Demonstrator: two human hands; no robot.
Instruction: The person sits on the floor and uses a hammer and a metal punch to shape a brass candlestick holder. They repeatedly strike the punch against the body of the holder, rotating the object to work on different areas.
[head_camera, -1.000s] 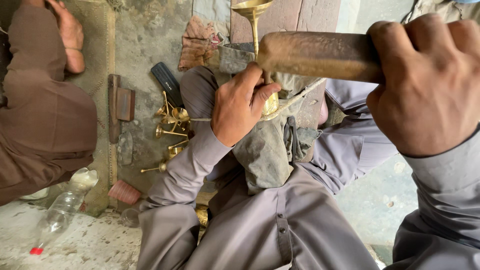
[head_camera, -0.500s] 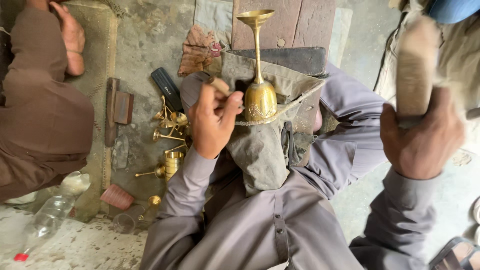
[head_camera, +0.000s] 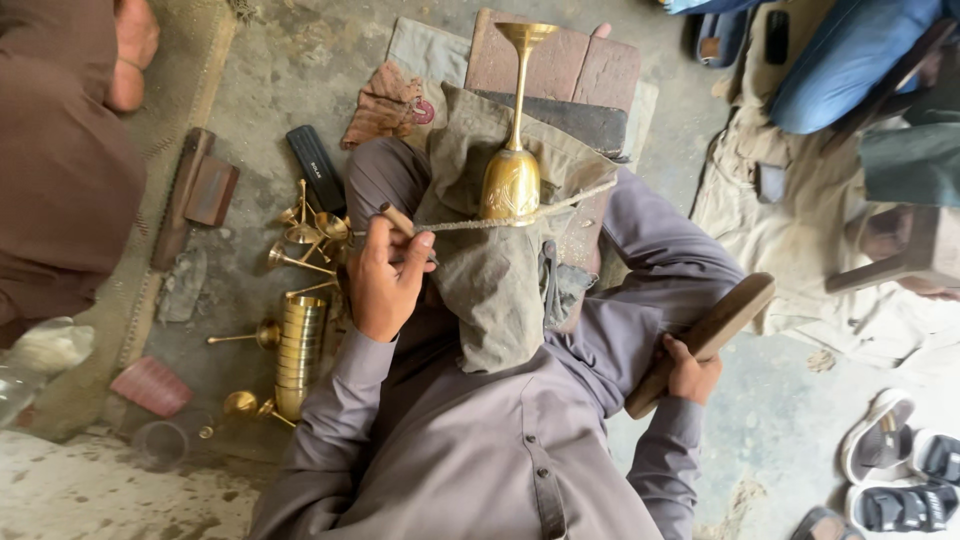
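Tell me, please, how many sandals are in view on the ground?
3 sandals: one white-soled at the right edge, one dark-strapped beside it, one below them. A fourth dark shape at the bottom edge may be another, mostly cut off.

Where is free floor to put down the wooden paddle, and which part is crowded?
Bare concrete lies beside the right hand, between the grey sleeve and the sandals. Left of the left hand, brass stems and stacked cups crowd the floor.

glossy brass goblet (head_camera: 512, 180), matt olive cloth (head_camera: 500, 270), smooth wooden paddle (head_camera: 705, 340), rough concrete floor (head_camera: 300, 70)
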